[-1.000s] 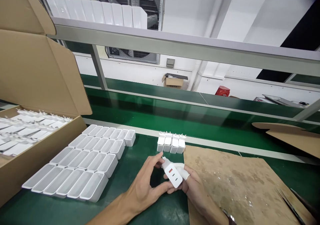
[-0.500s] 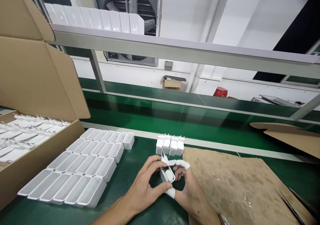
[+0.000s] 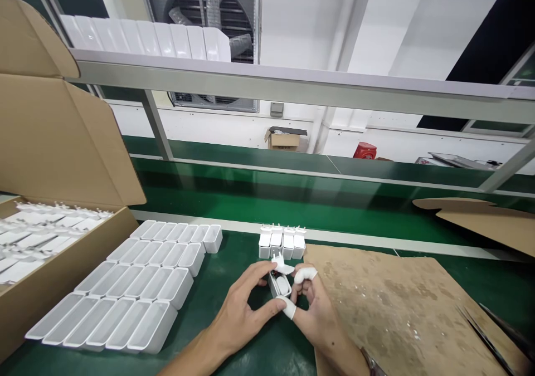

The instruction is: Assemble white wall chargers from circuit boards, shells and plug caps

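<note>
Small white plastic box-shaped housing point(image 3: 273, 290), uncovered at the top, held between two hands: best kept level, gripped by its walls.
From left: brown cardboard carton point(image 3: 79, 267), lid raised, holding rows of white pronged pieces point(image 3: 45, 234); four rows of translucent-white, open-topped plastic cases point(image 3: 125, 287), no contents visible; left hand point(image 3: 242, 303), pinching the housing between fingers and thumb; inside the housing, a white rounded block point(image 3: 284, 286); above it, a tilted white pronged cap point(image 3: 284, 268), best steadied by its edges, clear of the block; behind, four white cases topped with pronged pieces point(image 3: 287, 251); right hand point(image 3: 315, 309), curled, index finger and thumb white-wrapped, firmness of touch cannot be told; stained brown board point(image 3: 376, 298); slim dark metal tweezers point(image 3: 487, 340).
</note>
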The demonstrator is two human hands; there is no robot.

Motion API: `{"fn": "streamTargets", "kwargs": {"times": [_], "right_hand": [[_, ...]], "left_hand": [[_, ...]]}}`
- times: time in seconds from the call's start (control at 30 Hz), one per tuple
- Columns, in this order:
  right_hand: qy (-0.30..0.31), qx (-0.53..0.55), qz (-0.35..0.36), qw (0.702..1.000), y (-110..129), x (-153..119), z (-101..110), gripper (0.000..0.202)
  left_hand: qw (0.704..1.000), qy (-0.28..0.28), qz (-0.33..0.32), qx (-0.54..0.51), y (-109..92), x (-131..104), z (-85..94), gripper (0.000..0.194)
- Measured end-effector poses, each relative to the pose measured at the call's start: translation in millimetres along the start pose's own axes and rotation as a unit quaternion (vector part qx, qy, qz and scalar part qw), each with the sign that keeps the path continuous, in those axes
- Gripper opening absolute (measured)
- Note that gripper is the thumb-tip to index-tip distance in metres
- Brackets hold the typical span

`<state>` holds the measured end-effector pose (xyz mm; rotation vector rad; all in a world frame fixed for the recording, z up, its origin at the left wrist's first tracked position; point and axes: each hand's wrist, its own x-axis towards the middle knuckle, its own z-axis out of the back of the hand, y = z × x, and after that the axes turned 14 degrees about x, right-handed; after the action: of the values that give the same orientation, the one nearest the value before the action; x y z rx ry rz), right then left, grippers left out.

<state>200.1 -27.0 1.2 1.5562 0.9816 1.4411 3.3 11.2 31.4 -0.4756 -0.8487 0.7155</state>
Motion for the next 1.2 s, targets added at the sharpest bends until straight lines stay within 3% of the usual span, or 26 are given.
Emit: {"fn": "streamTargets", "kwargs": {"times": [0.1,0.2,0.27,0.37,0.47,0.63,0.8,1.0,1.1,1.2], "right_hand": [[-0.015,0.036,-0.057,0.998,-1,1,0,0.069],[0.065,-0.013,-0.058,0.996,3,-1,1,0.060],[0.090,-0.043,-0.044,0.994,4,-2,2,0.048],[0.077,-0.039,-0.075,0.993,1,-5,2,0.056],[0.076,-0.016,-0.107,0.991,-6,-6,1,0.072],[0.074,0.002,-0.118,0.990,-7,-4,-1,0.073],[0.076,0.006,-0.123,0.989,-9,-1,-2,0.080],[0.116,-0.012,-0.145,0.983,-4,2,6,0.087],[0.183,-0.008,-0.200,0.962,21,16,22,0.078],[0.179,-0.064,-0.199,0.961,47,37,43,0.045]], "left_hand": [[1.000,-0.002,-0.013,0.005,-2,0,1.5,0.056],[1.000,-0.003,-0.012,0.017,-3,-1,2.4,0.051],[0.999,-0.012,-0.018,0.035,-3,-1,2.1,0.036],[0.998,-0.017,-0.037,0.056,-2,-2,0.7,0.018],[0.997,-0.011,-0.043,0.071,-2,-3,0.3,0.016],[0.992,-0.003,-0.073,0.098,-7,1,4.5,0.017],[0.988,0.033,-0.068,0.132,-17,6,11.8,0.020],[0.982,0.133,-0.013,0.133,-27,14,22.8,0.009],[0.982,0.140,0.011,0.128,-29,14,20.9,0.012],[0.982,0.133,0.024,0.133,-31,13,20.7,0.012]]}}
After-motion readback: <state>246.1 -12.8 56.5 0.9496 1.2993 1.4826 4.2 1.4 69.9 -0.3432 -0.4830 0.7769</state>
